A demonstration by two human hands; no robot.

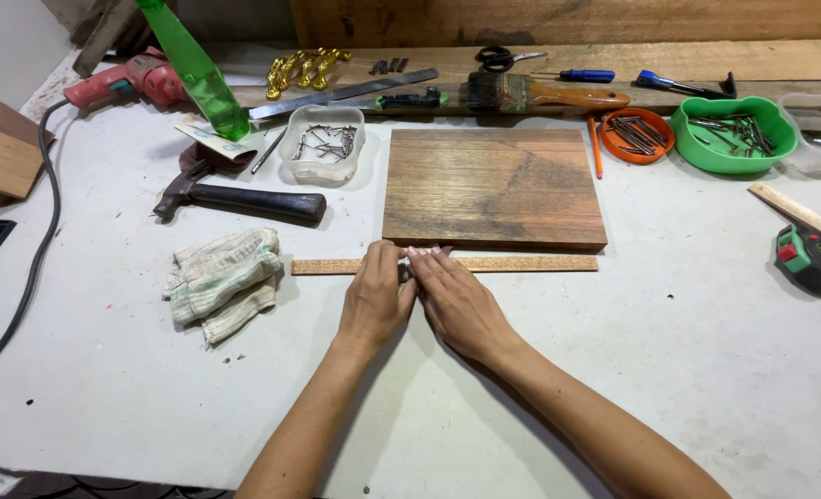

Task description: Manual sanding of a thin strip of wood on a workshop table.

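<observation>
Wooden strip: a thin, pale length of wood (503,264) lay flat on the grey table (669,370), just in front of a brown board (493,188).
Left hand: the left hand (375,300) rested on the strip, fingers curled down over it, touching the other hand.
Right hand: the right hand (458,300) pressed its fingertips on the same spot; whether they pinched something small could not be told.
Left side: crumpled work gloves (223,282) and a hammer (240,198) lay near.
Far edge: a clear tub of nails (322,143), a paintbrush (544,93), an orange dish (639,135) and a green bowl (732,134).
Right edge: a tape measure (812,259).
</observation>
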